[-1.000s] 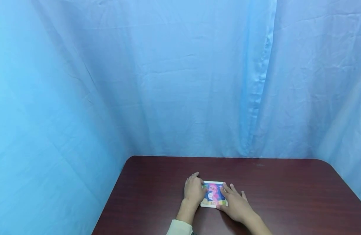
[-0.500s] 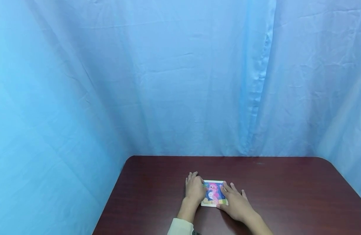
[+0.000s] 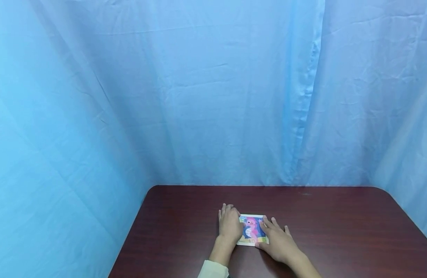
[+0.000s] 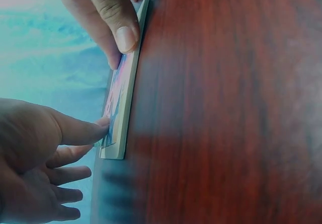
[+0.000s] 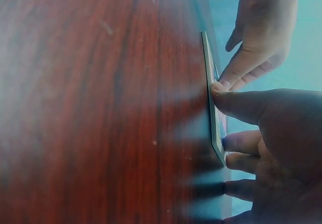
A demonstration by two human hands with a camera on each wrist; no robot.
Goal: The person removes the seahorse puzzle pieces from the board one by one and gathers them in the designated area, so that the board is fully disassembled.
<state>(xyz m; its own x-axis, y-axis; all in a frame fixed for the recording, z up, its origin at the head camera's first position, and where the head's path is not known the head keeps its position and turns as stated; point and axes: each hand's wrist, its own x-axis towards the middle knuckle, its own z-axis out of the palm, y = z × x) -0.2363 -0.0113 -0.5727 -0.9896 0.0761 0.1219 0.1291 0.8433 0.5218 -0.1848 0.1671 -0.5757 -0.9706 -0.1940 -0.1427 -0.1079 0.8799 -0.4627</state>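
Observation:
A flat square puzzle board [image 3: 252, 228] with a pale rim and a pink seahorse picture lies on the dark table. At its left side is my left hand [image 3: 230, 226], its thumb pressing on the picture; in the left wrist view that hand [image 4: 35, 153] has its other fingers extended beyond the board. From the right, my right hand [image 3: 278, 241] spreads over the board. The right thumb [image 5: 236, 103] rests on the near rim, while two fingers touch the board's surface and right side. Both hands partly cover the board's sides.
The reddish-brown wooden table [image 3: 338, 224] has rounded far corners. Pale blue curtains [image 3: 213, 96] hang behind it and at both sides. A light sleeve [image 3: 213, 269] covers the left forearm at the bottom edge.
The left hand's fingers shift slightly at the board's left side. The right hand and the board stay practically in place.

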